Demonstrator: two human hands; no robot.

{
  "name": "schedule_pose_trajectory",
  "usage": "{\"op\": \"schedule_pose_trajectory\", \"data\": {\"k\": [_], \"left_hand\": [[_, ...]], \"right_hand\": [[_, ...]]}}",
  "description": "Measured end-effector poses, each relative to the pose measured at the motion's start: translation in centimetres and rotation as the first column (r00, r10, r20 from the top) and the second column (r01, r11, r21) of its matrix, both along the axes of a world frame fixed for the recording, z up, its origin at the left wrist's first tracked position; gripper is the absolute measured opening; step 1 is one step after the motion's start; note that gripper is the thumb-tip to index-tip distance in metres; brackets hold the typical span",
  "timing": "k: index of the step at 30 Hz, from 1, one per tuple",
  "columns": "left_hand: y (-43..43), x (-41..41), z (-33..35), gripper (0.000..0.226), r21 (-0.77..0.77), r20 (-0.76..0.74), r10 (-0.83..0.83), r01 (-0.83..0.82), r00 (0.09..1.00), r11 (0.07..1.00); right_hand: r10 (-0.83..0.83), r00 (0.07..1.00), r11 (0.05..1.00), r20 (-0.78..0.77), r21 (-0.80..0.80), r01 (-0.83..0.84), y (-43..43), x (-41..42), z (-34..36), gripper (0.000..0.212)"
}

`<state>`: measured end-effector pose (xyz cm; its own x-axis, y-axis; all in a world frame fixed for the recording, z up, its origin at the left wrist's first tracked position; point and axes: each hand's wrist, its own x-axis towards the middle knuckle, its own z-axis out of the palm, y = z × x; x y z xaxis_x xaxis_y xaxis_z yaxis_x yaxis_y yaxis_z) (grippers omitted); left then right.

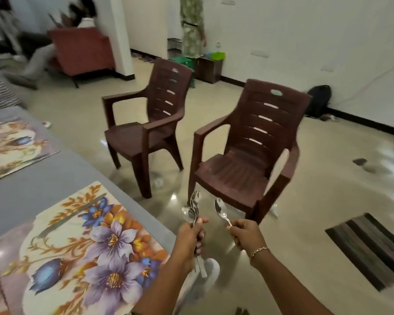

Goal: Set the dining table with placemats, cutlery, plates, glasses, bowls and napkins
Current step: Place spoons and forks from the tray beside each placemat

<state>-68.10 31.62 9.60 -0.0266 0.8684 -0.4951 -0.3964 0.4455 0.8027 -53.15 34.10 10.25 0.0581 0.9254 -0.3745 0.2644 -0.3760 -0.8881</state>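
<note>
My left hand grips a bundle of steel cutlery, spoons and forks pointing up, just off the table's right edge. My right hand pinches the handle of a single spoon, bowl up, a little to the right of the bundle. Both hands hover over the floor. On the grey table lies a floral placemat at the near left. A second floral placemat lies farther back at the left edge.
Two brown plastic armchairs stand on the glossy floor facing the table. A striped doormat lies at right. A red sofa, a small cabinet, a dark bag and people are farther back.
</note>
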Motion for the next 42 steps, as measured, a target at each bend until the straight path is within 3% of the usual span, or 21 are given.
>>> {"op": "schedule_pose_trajectory", "data": {"k": [4,7,11,18,20,23,28,31,34,36,39,42], "left_hand": [[4.9,-1.2,-0.6,0.019,0.000,0.028,0.189,-0.190,0.981,0.982],[9.5,-0.9,-1.1,0.019,-0.002,0.029,0.328,-0.328,0.944,0.945],[15.5,1.1,-1.1,0.016,-0.046,0.017,0.457,-0.456,0.889,0.889],[22.1,1.6,-0.1,0.026,-0.057,-0.029,0.675,-0.675,0.738,0.736],[22.8,0.1,-0.2,0.029,-0.050,-0.053,0.741,-0.743,0.669,0.667],[23.2,-3.1,-0.9,0.031,-0.052,-0.131,0.831,-0.841,0.541,0.539],[22.2,-9.2,-1.8,0.030,-0.072,-0.182,0.940,-0.957,0.288,0.280],[21.4,-13.2,-1.0,0.030,-0.033,-0.176,0.970,-0.985,0.170,0.167],[20.1,-16.4,-0.4,0.031,-0.009,-0.219,0.974,-0.998,0.063,0.063],[19.0,-17.7,-0.1,0.030,-0.002,-0.233,0.973,-1.000,-0.002,-0.003],[17.4,-18.6,0.1,0.028,0.001,-0.223,0.968,-0.993,-0.112,-0.114],[15.5,-19.1,0.4,0.018,-0.001,-0.207,0.941,-0.962,-0.267,-0.273]], "right_hand": [[0.193,0.979,0.981,0.065,0.017,-0.194,6.7,-1.8,-0.8,0.012],[0.304,0.929,0.939,0.212,0.096,-0.330,12.6,-2.1,-1.4,0.022],[0.405,0.811,0.835,0.421,0.190,-0.516,20.0,-0.8,-0.7,0.005],[0.643,0.614,0.632,0.458,0.135,-0.763,29.7,-3.3,0.7,0.012],[0.735,0.542,0.537,0.407,0.139,-0.832,30.7,-5.7,0.6,0.011],[0.838,0.342,0.312,0.425,0.142,-0.940,31.5,-10.2,0.3,0.012],[0.871,0.084,0.049,0.483,0.084,-0.995,31.8,-18.4,0.4,0.015],[0.934,0.000,-0.002,0.358,0.005,-1.000,31.8,-23.5,0.7,0.007],[0.960,-0.091,-0.077,0.264,-0.062,-0.995,31.4,-28.1,1.1,0.023],[0.962,-0.172,-0.155,0.210,-0.097,-0.983,31.0,-30.7,1.3,0.023],[0.923,-0.322,-0.301,0.209,-0.127,-0.945,29.9,-34.0,1.5,0.026],[0.900,-0.397,-0.378,0.177,-0.135,-0.916,28.3,-37.4,1.4,0.031]]}}
